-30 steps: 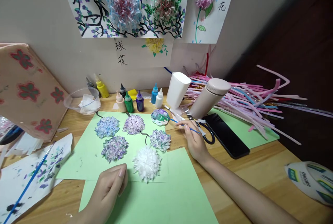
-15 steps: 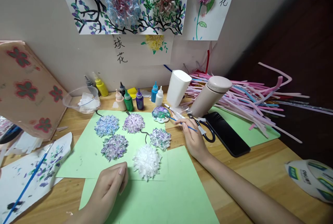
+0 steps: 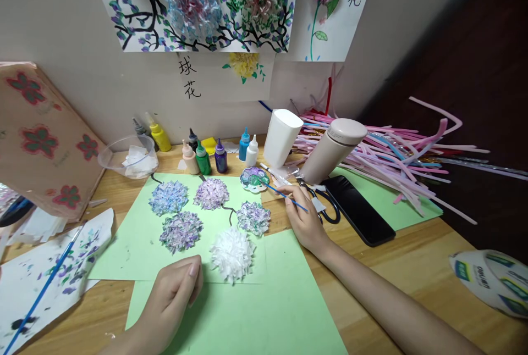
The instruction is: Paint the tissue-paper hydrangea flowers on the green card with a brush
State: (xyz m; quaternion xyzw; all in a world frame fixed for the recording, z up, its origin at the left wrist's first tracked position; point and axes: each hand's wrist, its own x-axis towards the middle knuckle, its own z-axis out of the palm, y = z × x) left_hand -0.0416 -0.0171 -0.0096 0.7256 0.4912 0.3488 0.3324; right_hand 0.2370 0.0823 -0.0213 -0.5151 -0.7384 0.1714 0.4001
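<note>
My right hand (image 3: 306, 220) is closed on a thin blue paintbrush (image 3: 275, 189). The brush tip reaches into a small flower-shaped palette (image 3: 248, 180) smeared with purple and green paint. My left hand (image 3: 175, 289) rests with curled fingers on the lower green sheet (image 3: 243, 322), nothing visible in it. Just beyond it, a fluffy white paper flower (image 3: 232, 255) lies where the green sheets overlap. Several painted flowers sit farther back on the upper sheet: a blue one (image 3: 168, 198), a pale purple one (image 3: 211, 194), a dark purple one (image 3: 181, 231), and a purple-green one (image 3: 253, 218).
Paint bottles (image 3: 203, 158) line the back, near a clear bowl (image 3: 128, 157), a white container (image 3: 282, 138) and a beige tumbler (image 3: 334, 149). Black-handled scissors (image 3: 330, 206) and a phone (image 3: 359, 211) lie right. A second brush (image 3: 45, 289) rests on stained paper (image 3: 93, 250).
My right hand and the brush have shifted very slightly, with the brush handle a little lower. The brush tip stays in the palette. My left hand has not moved.
</note>
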